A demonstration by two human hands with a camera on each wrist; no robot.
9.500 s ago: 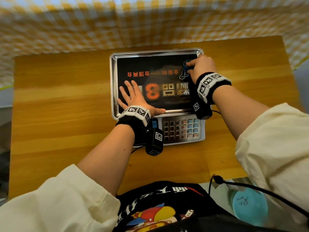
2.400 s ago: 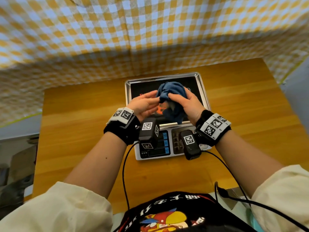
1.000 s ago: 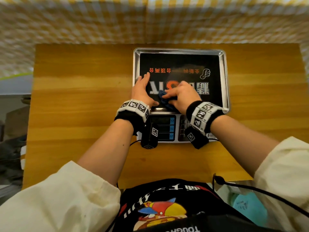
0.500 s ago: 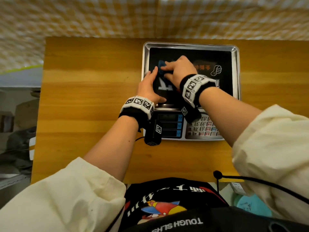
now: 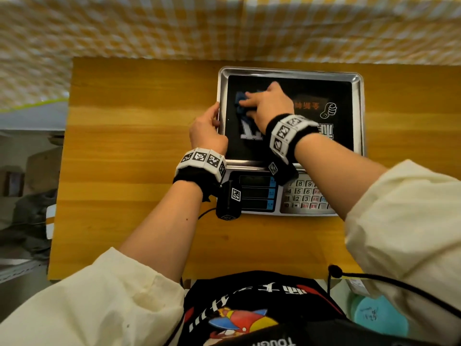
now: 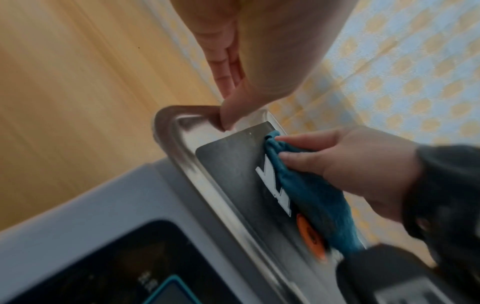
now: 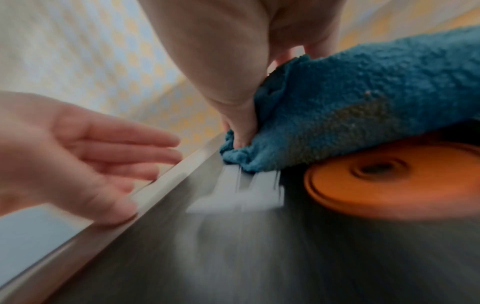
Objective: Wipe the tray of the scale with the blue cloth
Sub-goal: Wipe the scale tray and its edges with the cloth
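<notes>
The scale's steel tray (image 5: 358,113) holds a black printed mat. My right hand (image 5: 252,102) grips the bunched blue cloth (image 5: 240,104) and presses it on the mat's far left part, near the left rim. The right wrist view shows the cloth (image 7: 363,98) under my thumb and fingers, next to an orange disc print (image 7: 394,181). My left hand (image 5: 214,116) rests at the tray's left rim; its thumb touches the rim (image 6: 182,142) and its fingers lie straight outside it. In the left wrist view the cloth (image 6: 311,197) covers part of the white lettering.
The scale's display and keypad (image 5: 305,196) face me below the tray. The scale stands on a wooden table (image 5: 137,151) with bare wood to the left. A yellow checked fabric (image 5: 174,26) hangs behind. A teal object (image 5: 379,318) lies low at the right.
My right hand has carried the cloth from the tray's near edge up to its far left part. My left hand has slid off the mat to the left rim.
</notes>
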